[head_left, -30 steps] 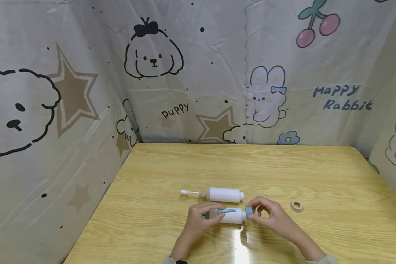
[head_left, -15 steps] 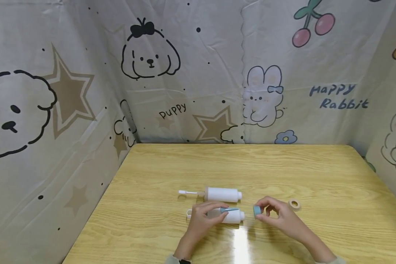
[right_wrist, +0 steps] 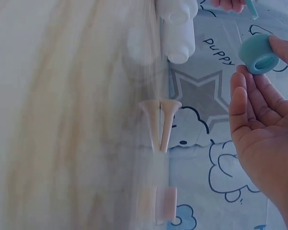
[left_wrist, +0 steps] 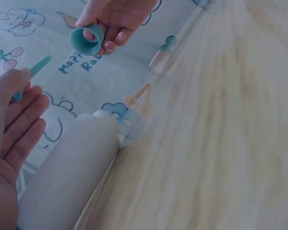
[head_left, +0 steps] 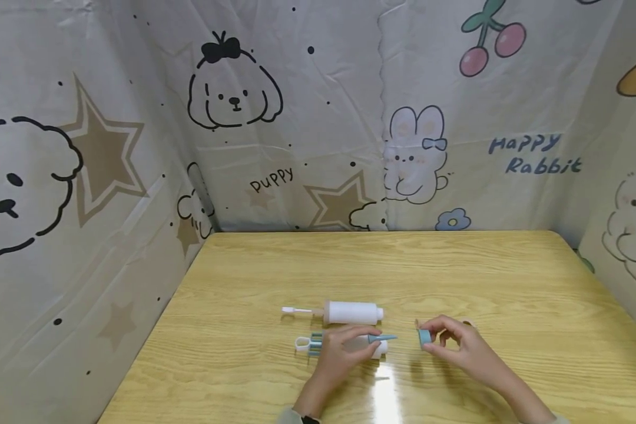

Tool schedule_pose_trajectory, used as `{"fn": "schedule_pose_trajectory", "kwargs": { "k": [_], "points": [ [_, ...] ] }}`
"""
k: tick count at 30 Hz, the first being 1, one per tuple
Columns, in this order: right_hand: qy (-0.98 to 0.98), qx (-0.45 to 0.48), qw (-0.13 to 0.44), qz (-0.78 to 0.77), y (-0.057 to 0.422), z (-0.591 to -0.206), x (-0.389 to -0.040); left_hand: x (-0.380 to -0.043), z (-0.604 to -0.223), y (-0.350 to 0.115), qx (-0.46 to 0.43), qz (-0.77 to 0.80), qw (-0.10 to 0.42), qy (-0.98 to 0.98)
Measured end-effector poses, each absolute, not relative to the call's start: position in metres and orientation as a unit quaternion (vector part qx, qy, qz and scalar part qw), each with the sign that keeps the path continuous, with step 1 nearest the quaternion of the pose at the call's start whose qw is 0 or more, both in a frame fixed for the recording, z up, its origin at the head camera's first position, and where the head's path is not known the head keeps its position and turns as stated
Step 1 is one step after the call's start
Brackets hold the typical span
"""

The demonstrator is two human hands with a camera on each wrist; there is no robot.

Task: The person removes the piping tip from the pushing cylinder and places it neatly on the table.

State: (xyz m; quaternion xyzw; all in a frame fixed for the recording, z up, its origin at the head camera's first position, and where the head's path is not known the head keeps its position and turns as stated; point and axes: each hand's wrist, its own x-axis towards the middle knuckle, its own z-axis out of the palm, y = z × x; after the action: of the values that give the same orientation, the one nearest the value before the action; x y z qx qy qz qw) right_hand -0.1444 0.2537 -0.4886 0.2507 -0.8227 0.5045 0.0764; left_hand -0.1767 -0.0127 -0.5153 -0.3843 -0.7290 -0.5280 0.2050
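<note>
In the head view, my left hand (head_left: 344, 353) pinches a slim tapered teal nozzle-like piece (head_left: 387, 337) above a white bottle (head_left: 383, 350). Its tip points right, past the bottle's bare neck. That bottle lies on its side, with a teal ribbed part (head_left: 315, 344) and a white loop (head_left: 302, 344) at its left end. To the right, thumb and fingers of my right hand (head_left: 466, 348) pinch a short teal ring-shaped cap (head_left: 425, 338), apart from the bottle. The left wrist view shows the cap (left_wrist: 86, 40) hollow, its wide opening facing the camera.
Behind lies a second white bottle (head_left: 352, 312) with a beige collar and a white brush-like tip (head_left: 288, 310). A small beige flared piece (right_wrist: 169, 122) stands on the wooden table (head_left: 233, 377), and a beige ring (right_wrist: 170, 203) lies near it. Printed cloth (head_left: 318, 118) surrounds the table.
My right hand has drawn the teal cap off the bottle's neck and moved right. My left hand has shifted right along the bottle, carrying the tapered teal piece past its neck.
</note>
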Motion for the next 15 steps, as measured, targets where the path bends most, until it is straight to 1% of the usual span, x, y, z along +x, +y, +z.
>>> {"fn": "schedule_pose_trajectory", "kwargs": {
  "k": [8,11,15],
  "points": [
    [-0.834,0.220,0.080,0.499,0.266,-0.489,-0.137,-0.174,-0.520,0.006,-0.376,-0.548,0.176,-0.726],
    [-0.838,0.213,0.080,0.496,0.272,-0.489,-0.135,-0.173,-0.520,0.015,-0.383,-0.546,0.180,-0.723],
    [-0.845,0.196,0.072,0.493,0.280,-0.488,-0.132,-0.169,-0.513,0.024,-0.397,-0.539,0.200,-0.715]
  ]
}}
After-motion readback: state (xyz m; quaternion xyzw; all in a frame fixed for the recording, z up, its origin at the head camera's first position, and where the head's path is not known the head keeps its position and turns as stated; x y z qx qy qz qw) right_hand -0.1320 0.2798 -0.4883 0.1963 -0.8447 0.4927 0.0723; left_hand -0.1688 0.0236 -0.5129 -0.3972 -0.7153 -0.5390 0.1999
